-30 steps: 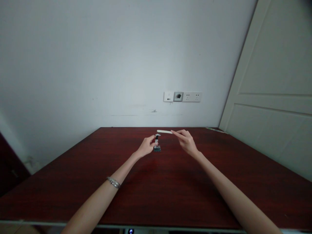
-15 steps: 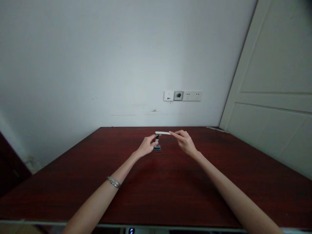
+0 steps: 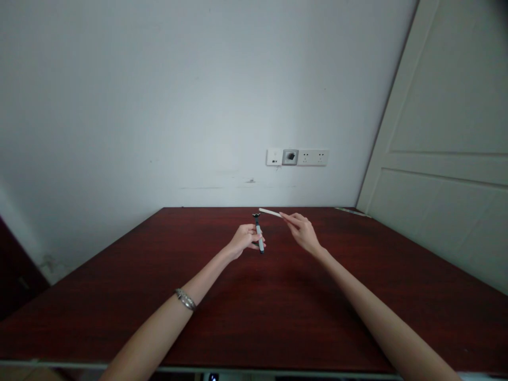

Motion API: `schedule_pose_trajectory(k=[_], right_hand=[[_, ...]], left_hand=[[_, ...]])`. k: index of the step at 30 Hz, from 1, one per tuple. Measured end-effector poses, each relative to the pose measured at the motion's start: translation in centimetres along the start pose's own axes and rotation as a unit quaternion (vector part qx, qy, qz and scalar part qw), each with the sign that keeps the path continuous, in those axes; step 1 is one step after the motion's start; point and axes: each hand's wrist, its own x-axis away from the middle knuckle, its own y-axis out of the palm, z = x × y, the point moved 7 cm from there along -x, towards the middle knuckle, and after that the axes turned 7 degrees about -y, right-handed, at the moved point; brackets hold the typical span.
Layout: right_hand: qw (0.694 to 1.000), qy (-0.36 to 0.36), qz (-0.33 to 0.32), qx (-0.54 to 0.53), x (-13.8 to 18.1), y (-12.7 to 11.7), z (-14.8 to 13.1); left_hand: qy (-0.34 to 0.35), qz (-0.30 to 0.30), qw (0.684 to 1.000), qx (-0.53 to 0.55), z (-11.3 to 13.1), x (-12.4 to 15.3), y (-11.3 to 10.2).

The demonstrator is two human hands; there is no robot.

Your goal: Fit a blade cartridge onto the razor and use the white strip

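- Compared with half a second ago, the razor (image 3: 258,230) leans a new way in the left hand (image 3: 244,239), so its grey handle now shows down to the dark end; the white stick (image 3: 270,212) has shifted a little to the right, and its free end tips upward (it was nearly level).
- The left hand is closed on the razor's handle, thumb and fingers pinching it, with the dark crosswise head pointing toward the far edge of the table (image 3: 257,307).
- The right hand (image 3: 302,233) is closed on one end of the stick, fingertips together, and the other end reaches left.
- The stick's free end is just beside the razor's head (whether they touch, I cannot tell).
- Both things are held up in front of the middle of the table's far edge, well apart from its near edge.
- A silver bracelet (image 3: 185,299) circles the left forearm.
- Beyond the far edge, sockets (image 3: 313,157) sit on the pale wall (image 3: 198,106).
- A thin strip (image 3: 352,211) lies by the far right corner.
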Motion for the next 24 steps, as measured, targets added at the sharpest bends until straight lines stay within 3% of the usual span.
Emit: schedule_pose_trajectory(k=[8,16,24], right_hand=[[0.999,-0.030,0.013,-0.002,-0.3,0.0,-1.8],[0.999,-0.017,0.022,0.028,0.1,-0.5,0.1],[0.998,-0.048,0.016,0.023,-0.3,-0.2,-2.1]], left_hand=[[-0.009,0.005,1.000,-0.014,0.4,0.4,0.9],[-0.011,0.022,0.999,-0.032,0.7,0.5,-0.2],[-0.016,0.019,0.999,-0.036,0.6,0.4,0.1]])
